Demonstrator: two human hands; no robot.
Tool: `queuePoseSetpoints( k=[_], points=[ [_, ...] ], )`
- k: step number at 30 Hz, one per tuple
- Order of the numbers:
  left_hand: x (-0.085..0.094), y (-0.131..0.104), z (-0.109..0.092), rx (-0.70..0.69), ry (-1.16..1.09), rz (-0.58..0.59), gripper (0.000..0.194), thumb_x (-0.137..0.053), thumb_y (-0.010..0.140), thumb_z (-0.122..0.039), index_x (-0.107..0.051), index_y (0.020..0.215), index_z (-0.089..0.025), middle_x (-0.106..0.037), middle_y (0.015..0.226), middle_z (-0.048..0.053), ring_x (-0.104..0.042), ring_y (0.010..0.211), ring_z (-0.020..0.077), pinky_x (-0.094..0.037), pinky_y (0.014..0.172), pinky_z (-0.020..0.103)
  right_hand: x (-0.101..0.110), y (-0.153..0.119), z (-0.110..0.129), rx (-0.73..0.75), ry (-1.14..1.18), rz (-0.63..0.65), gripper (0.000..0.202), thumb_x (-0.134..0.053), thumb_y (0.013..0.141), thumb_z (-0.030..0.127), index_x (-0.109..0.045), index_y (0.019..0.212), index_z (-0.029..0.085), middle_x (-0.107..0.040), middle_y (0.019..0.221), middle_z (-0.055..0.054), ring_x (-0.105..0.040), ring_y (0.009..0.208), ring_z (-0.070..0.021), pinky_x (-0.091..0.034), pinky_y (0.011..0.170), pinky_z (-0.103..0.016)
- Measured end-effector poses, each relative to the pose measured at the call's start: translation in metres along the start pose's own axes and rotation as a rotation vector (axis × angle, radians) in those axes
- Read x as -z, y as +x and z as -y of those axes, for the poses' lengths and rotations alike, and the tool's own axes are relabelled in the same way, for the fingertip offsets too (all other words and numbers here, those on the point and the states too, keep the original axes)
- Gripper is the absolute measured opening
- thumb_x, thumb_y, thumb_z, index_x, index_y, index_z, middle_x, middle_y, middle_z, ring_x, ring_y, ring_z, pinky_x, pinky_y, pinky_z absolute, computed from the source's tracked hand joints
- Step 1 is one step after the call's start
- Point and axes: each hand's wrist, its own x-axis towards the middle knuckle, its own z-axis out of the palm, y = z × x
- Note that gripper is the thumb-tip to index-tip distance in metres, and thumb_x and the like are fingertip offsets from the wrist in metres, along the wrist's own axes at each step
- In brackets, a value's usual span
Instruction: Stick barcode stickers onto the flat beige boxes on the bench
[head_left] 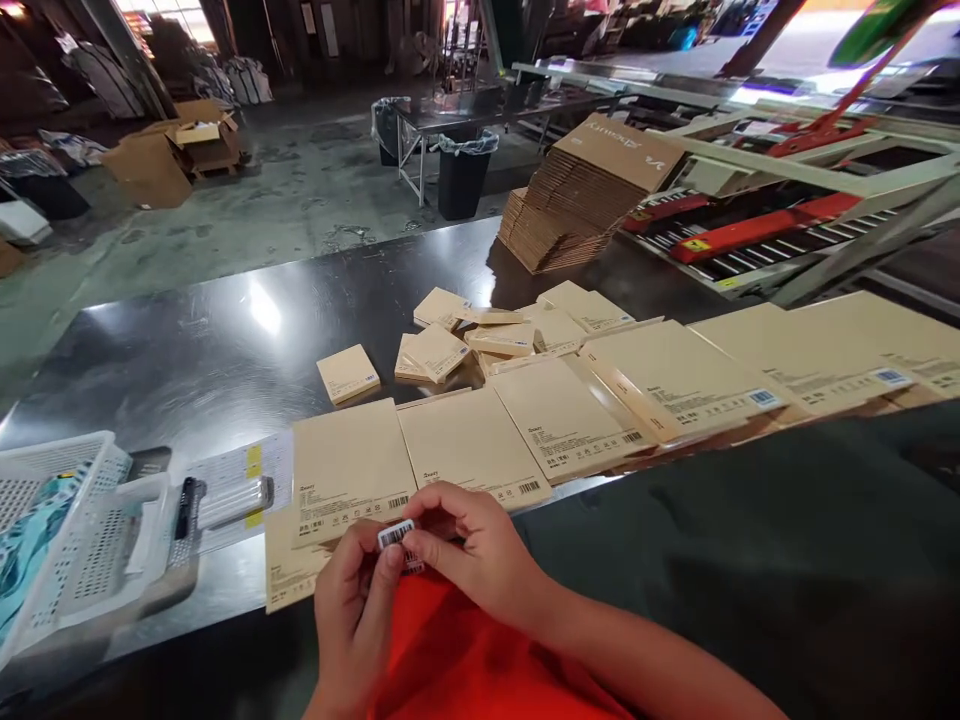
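Note:
A small white barcode label (395, 534) sits between my two hands, close to my body. My left hand (354, 590) is closed around it, and more printed labels show in part below it. The thumb and fingers of my right hand (472, 545) pinch at the label's right end. Just beyond my hands lie flat cream boxes in a row: one box (352, 460) at the left, another box (469, 440) beside it, and a third box (566, 415) further right. Each bears small print and a barcode at its lower edge.
Smaller cream boxes (439, 350) lie in a loose pile behind the row. At left stand white plastic baskets (112, 540), with a black marker (186, 508) and a paper sheet (281, 465) nearby. Folded brown cartons (577, 195) are stacked at the table's far side.

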Motion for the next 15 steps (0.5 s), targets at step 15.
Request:
queuePoseSetpoints(
  k=[15],
  points=[
    [0.019,-0.014,0.030,-0.268,0.426,-0.102,0.028,-0.057,0.084,-0.017,-0.052,0.057,-0.020,-0.075,0.093,0.005,-0.071,0.081,0.0161,-0.053,0.065,0.022,0.017,0.028,-0.008,0.146,-0.674,-0.228,0.017,-0.057,0.086,0.028,-0.062,0.071,0.021,-0.064,0.102,-0.006,-0.058,0.095,-0.0208,-0.050,0.078,-0.035]
  ],
)
